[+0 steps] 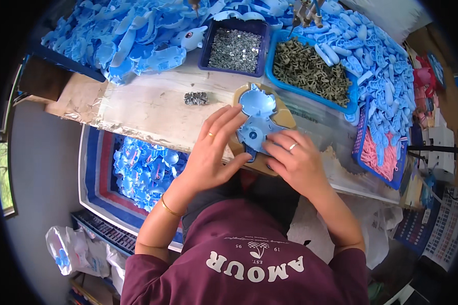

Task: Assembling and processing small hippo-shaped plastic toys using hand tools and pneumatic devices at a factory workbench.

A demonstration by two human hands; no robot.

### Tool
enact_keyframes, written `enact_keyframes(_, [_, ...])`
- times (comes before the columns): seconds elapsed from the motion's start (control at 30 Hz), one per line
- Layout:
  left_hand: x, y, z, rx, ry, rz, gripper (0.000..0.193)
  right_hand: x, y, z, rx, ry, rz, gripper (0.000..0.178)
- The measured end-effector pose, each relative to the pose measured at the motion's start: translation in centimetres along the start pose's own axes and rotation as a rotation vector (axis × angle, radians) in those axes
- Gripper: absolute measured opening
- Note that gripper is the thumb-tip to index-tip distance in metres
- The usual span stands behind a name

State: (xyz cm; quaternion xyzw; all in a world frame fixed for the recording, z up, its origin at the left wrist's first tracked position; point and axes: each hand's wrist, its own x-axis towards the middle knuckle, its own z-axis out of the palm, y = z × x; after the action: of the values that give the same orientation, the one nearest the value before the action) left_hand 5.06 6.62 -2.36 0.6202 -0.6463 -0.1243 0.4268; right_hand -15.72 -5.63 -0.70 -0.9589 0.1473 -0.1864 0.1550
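Observation:
A light-blue plastic toy shell (258, 104) lies with its hollow side up on a tan block (286, 118) at the table's front edge. My left hand (208, 145) has its fingers stretched out, their tips against the shell's left edge and the thumb apart below. The fingers of my right hand (296, 158) are bent round the shell's lower right edge, with their undersides hidden. Left of the block sits a small heap of shiny metal pieces (196, 98).
Behind are a dark-blue tray of small metal parts (234, 48) and a light-blue tray of grey-brown clips (310, 71). Blue plastic parts (132, 40) are piled at the back. Right stands a basket with pink strips (381, 157); lower left, a box of blue pieces (147, 168).

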Motion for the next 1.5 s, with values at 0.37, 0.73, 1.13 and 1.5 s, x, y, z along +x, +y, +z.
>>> enact_keyframes(0.37, [1.8,0.9,3.3,0.244,-0.207,0.072,0.067,-2.2,2.3,-1.3,0.138,0.022,0.265,0.062])
enact_keyframes(0.73, [2.4,1.4,4.7,0.262,-0.204,0.105,0.064,-1.9,1.9,-1.1,-0.037,0.009,0.238,0.06])
enact_keyframes(1.13, [2.7,1.8,4.6,0.275,-0.202,0.092,0.063,-1.5,1.7,-1.5,-0.105,-0.036,0.228,0.059])
enact_keyframes(1.5, [3.0,2.4,4.2,0.31,-0.23,0.068,0.061,-1.7,1.4,-1.2,-0.093,-0.03,0.254,0.063])
